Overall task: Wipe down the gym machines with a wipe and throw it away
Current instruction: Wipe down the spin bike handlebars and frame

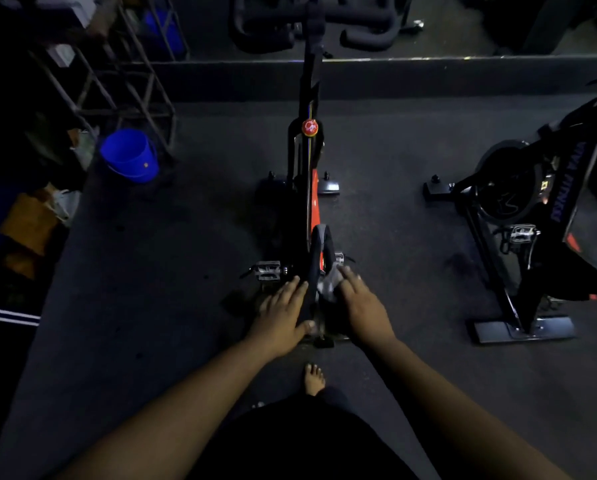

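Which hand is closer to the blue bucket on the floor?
Left. The left hand rests on the bike saddle's left side, toward the blue bucket; the right hand presses the wipe on the far side.

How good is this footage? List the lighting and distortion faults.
Head view: dim overall, left edge nearly black; wide-angle bending curves the rack and second bike; the wipe under the right hand looks smeared; the left hand on the saddle stays readable.

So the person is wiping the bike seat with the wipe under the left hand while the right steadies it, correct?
Not quite: the head view shows the wipe under the right hand, pressed against the bike seat, while the left hand steadies it.
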A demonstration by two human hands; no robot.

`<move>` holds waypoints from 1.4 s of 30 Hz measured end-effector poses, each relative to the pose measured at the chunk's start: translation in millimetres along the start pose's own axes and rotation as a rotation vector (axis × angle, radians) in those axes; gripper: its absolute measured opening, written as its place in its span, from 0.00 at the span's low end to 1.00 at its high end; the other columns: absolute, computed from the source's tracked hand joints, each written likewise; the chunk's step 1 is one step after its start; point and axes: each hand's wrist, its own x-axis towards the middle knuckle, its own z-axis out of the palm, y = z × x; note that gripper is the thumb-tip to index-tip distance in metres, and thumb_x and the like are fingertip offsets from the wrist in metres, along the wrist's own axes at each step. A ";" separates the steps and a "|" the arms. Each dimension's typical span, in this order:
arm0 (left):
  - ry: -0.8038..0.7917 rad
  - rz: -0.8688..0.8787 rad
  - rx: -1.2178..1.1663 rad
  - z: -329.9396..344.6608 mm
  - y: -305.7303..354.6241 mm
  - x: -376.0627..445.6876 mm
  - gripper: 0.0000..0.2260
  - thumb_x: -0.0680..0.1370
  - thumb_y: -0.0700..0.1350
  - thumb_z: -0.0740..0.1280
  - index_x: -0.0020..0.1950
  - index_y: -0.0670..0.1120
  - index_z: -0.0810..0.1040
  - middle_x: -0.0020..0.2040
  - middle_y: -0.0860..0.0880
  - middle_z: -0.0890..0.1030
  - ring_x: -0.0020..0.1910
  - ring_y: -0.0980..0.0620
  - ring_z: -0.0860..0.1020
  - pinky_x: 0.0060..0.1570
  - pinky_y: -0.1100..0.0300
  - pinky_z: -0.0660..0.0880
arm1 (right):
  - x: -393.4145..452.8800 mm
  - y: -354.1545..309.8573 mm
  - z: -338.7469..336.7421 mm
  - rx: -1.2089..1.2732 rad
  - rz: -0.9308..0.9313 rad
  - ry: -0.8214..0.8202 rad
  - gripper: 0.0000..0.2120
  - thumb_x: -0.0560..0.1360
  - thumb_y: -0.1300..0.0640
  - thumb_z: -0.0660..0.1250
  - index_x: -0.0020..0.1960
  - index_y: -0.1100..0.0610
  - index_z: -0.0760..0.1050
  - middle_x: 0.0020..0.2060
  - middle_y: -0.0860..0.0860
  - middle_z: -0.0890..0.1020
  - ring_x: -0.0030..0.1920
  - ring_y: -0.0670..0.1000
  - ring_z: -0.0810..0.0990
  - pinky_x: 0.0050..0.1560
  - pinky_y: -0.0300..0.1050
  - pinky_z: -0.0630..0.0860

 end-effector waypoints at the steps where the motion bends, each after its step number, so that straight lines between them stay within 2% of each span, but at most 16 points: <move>1: -0.030 0.006 0.068 4.2 1.1 0.4 0.38 0.83 0.59 0.61 0.85 0.51 0.41 0.84 0.52 0.38 0.83 0.51 0.43 0.80 0.46 0.49 | -9.4 4.5 10.2 -0.025 -0.035 -0.082 0.20 0.78 0.57 0.66 0.68 0.59 0.70 0.78 0.56 0.65 0.73 0.61 0.70 0.67 0.59 0.75; 3: -0.095 0.013 0.148 13.6 2.3 2.7 0.37 0.84 0.59 0.58 0.84 0.49 0.38 0.83 0.52 0.34 0.83 0.52 0.39 0.81 0.44 0.44 | -30.6 12.4 25.8 -0.062 -0.045 -0.191 0.21 0.79 0.48 0.65 0.69 0.54 0.67 0.78 0.56 0.66 0.77 0.57 0.66 0.71 0.65 0.69; 5: -0.136 0.023 0.181 20.0 1.7 3.1 0.36 0.85 0.59 0.55 0.84 0.49 0.36 0.80 0.54 0.30 0.82 0.53 0.36 0.80 0.41 0.43 | -45.7 17.7 30.7 -0.107 -0.014 -0.204 0.26 0.80 0.38 0.61 0.72 0.51 0.66 0.78 0.54 0.66 0.79 0.54 0.63 0.74 0.69 0.62; 8: -0.162 0.023 0.215 26.4 0.4 3.7 0.35 0.86 0.59 0.52 0.83 0.49 0.35 0.78 0.55 0.28 0.81 0.54 0.33 0.80 0.38 0.41 | -41.4 25.1 23.2 -0.134 -0.029 -0.145 0.28 0.81 0.36 0.56 0.74 0.50 0.68 0.78 0.55 0.66 0.80 0.57 0.61 0.74 0.71 0.60; 10: -0.169 0.012 0.230 28.7 -1.0 4.1 0.35 0.86 0.60 0.51 0.83 0.50 0.33 0.79 0.55 0.28 0.80 0.55 0.32 0.79 0.38 0.40 | -26.7 27.3 20.3 -0.118 -0.060 -0.144 0.32 0.82 0.36 0.53 0.81 0.50 0.59 0.81 0.56 0.58 0.82 0.58 0.52 0.78 0.67 0.52; 12: -0.169 0.008 0.253 29.7 -2.9 5.2 0.35 0.85 0.62 0.50 0.82 0.50 0.32 0.78 0.56 0.27 0.79 0.56 0.31 0.79 0.37 0.40 | -11.2 25.9 26.5 -0.105 -0.087 -0.248 0.36 0.82 0.34 0.50 0.84 0.49 0.45 0.83 0.55 0.47 0.82 0.58 0.43 0.80 0.64 0.46; 13: -0.175 0.004 0.263 30.8 -3.9 5.8 0.35 0.84 0.63 0.47 0.81 0.50 0.31 0.78 0.56 0.26 0.79 0.56 0.30 0.79 0.37 0.39 | -7.6 24.4 32.1 -0.122 -0.104 -0.285 0.37 0.82 0.33 0.49 0.84 0.50 0.44 0.83 0.55 0.46 0.82 0.59 0.43 0.79 0.65 0.49; 15: -0.184 0.000 0.274 32.9 -5.4 7.2 0.35 0.80 0.65 0.40 0.79 0.50 0.29 0.77 0.56 0.25 0.78 0.56 0.29 0.78 0.37 0.39 | -10.5 22.9 40.4 -0.148 -0.115 -0.351 0.36 0.82 0.34 0.47 0.83 0.53 0.49 0.82 0.56 0.51 0.82 0.60 0.50 0.76 0.66 0.59; 19: -0.174 0.015 0.288 34.2 -7.9 7.9 0.36 0.74 0.66 0.33 0.78 0.52 0.26 0.75 0.57 0.21 0.75 0.57 0.25 0.76 0.39 0.34 | -26.3 27.8 44.3 -0.133 -0.115 -0.376 0.45 0.78 0.25 0.46 0.83 0.56 0.54 0.83 0.56 0.51 0.82 0.58 0.49 0.75 0.68 0.56; 22: -0.163 0.031 0.296 35.8 -13.0 7.6 0.35 0.77 0.67 0.36 0.79 0.52 0.27 0.76 0.57 0.23 0.76 0.56 0.26 0.76 0.38 0.33 | 0.9 24.5 37.2 -0.089 -0.044 -0.412 0.56 0.71 0.18 0.44 0.83 0.56 0.43 0.82 0.54 0.40 0.82 0.56 0.37 0.78 0.69 0.44; 25: -0.201 0.025 0.296 35.0 -12.7 10.6 0.35 0.81 0.65 0.41 0.78 0.52 0.26 0.75 0.56 0.21 0.75 0.57 0.23 0.75 0.37 0.31 | 53.9 18.6 28.4 0.031 0.046 -0.446 0.58 0.67 0.16 0.42 0.81 0.54 0.31 0.78 0.50 0.27 0.79 0.54 0.27 0.77 0.65 0.35; 28: -0.245 0.010 0.289 31.9 -9.1 9.9 0.35 0.84 0.63 0.48 0.78 0.51 0.27 0.74 0.56 0.21 0.73 0.57 0.22 0.74 0.38 0.29 | 70.1 19.9 28.3 0.143 0.076 -0.438 0.55 0.72 0.20 0.51 0.81 0.52 0.30 0.78 0.48 0.26 0.79 0.52 0.28 0.78 0.65 0.38; 32: -0.234 0.002 0.280 28.5 -5.6 6.9 0.36 0.84 0.63 0.48 0.78 0.52 0.26 0.77 0.56 0.23 0.75 0.57 0.24 0.73 0.39 0.28 | 12.9 28.7 33.0 0.102 0.086 -0.448 0.58 0.68 0.16 0.43 0.82 0.55 0.33 0.80 0.51 0.30 0.80 0.52 0.30 0.79 0.66 0.46; 37: -0.261 -0.009 0.308 25.3 -3.0 7.1 0.35 0.81 0.64 0.43 0.78 0.51 0.26 0.78 0.54 0.24 0.76 0.56 0.24 0.75 0.37 0.29 | 9.4 24.4 31.2 0.182 0.198 -0.462 0.61 0.65 0.15 0.44 0.81 0.56 0.30 0.81 0.52 0.32 0.80 0.52 0.31 0.76 0.63 0.38; 39: -0.286 -0.015 0.311 23.1 -2.3 7.6 0.35 0.80 0.64 0.41 0.78 0.51 0.26 0.78 0.54 0.25 0.76 0.56 0.25 0.75 0.36 0.30 | 51.3 17.1 29.2 0.362 0.264 -0.395 0.60 0.68 0.18 0.52 0.81 0.56 0.30 0.82 0.52 0.37 0.82 0.51 0.38 0.77 0.64 0.39; 42: -0.300 -0.028 0.311 21.9 1.5 7.3 0.35 0.79 0.63 0.40 0.77 0.51 0.25 0.77 0.54 0.23 0.76 0.56 0.26 0.75 0.37 0.29 | 113.2 10.4 21.5 0.582 0.338 -0.287 0.57 0.74 0.32 0.67 0.81 0.58 0.33 0.83 0.53 0.42 0.82 0.52 0.46 0.81 0.60 0.51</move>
